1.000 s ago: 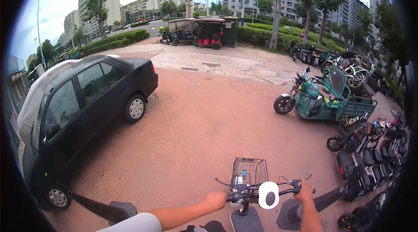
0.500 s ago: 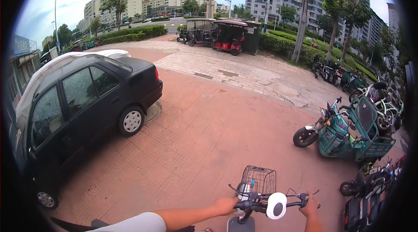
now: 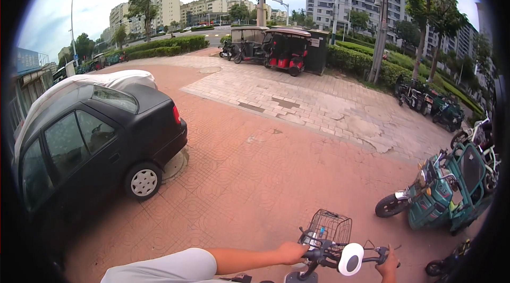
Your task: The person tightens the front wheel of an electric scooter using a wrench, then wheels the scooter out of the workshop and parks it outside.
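Low in the view, my left hand is closed round the left grip of a handlebar on a small two-wheeled vehicle. Its right end has my right hand wrapped about the grip, with brake levers beside both hands. Between them sits a rounded white-and-grey unit. A black wire basket is fixed in front, with something pale and blue inside that I cannot make out. My left forearm crosses in from a light grey sleeve.
A black car stands at the left, with a white-covered vehicle behind it. On the right are a green cargo tricycle and several parked scooters. Red paving stretches ahead to red three-wheelers, a pole and hedges.
The car and green tricycle have come nearer and slid toward the view's edges as I move forward. Both hands keep their hold on the grips.
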Demonstrator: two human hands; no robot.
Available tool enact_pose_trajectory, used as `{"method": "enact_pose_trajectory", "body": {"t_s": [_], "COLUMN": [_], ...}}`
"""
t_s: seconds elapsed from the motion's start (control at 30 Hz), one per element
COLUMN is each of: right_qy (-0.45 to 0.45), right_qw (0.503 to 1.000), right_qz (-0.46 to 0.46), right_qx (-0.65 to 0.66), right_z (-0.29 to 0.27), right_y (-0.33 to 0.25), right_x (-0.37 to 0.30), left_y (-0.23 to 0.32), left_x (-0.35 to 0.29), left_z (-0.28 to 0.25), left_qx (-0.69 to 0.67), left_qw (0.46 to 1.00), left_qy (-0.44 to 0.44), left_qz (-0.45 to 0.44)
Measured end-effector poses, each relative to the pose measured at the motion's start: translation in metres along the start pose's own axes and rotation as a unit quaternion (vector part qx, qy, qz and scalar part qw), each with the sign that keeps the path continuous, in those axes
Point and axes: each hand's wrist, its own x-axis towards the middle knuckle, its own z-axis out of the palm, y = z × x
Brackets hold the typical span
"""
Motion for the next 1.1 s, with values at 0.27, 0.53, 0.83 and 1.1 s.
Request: {"method": "enact_pose_trajectory", "body": {"t_s": [0.27, 0.53, 0.83, 1.1], "right_qy": [0.124, -0.003, 0.022, 0.048], "right_qw": [0.963, 0.998, 0.999, 0.997], "right_qz": [-0.239, -0.009, 0.013, 0.011], "right_qx": [0.007, -0.069, -0.035, -0.06], "right_z": [0.052, 0.091, 0.164, 0.235], "right_y": [-0.079, -0.199, -0.336, -0.456], "right_x": [0.255, 0.58, 0.896, 1.165], "left_y": [-0.156, -0.329, -0.498, -0.679], "left_x": [0.246, 0.489, 0.708, 0.93], "left_z": [-0.132, -0.21, -0.414, -0.548], "left_qx": [0.031, -0.112, -0.051, -0.034], "left_qw": [0.998, 0.991, 0.998, 0.998], "left_qy": [-0.036, 0.015, -0.026, -0.061], "left_qz": [0.043, 0.065, 0.007, 0.006]}}
